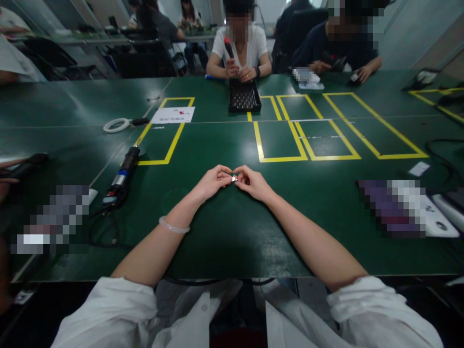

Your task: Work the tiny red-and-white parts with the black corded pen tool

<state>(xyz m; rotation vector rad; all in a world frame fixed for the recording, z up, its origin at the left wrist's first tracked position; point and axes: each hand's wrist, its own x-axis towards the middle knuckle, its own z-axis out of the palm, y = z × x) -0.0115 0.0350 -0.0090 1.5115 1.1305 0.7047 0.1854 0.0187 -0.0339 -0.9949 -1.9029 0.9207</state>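
In the middle of the green table, my left hand (213, 183) and my right hand (254, 182) meet at the fingertips. Pinched between them is a tiny white and red piece (235, 178), too small to name. Both hands are closed on it, thumbs and fingers curled in from either side. The fingers cover part of the piece. A pale bracelet (174, 226) circles my left wrist. Left of my left hand, apart from it, lies an electric screwdriver (123, 171) with a black and silver body and a cable.
Yellow tape outlines (284, 159) mark the green table (217, 145). A paper sheet (170, 115) and a coiled white cable (116, 125) lie ahead on the left. A black tray (244, 108) stands before a co-worker (253, 46). Blurred-out flat items lie at both sides.
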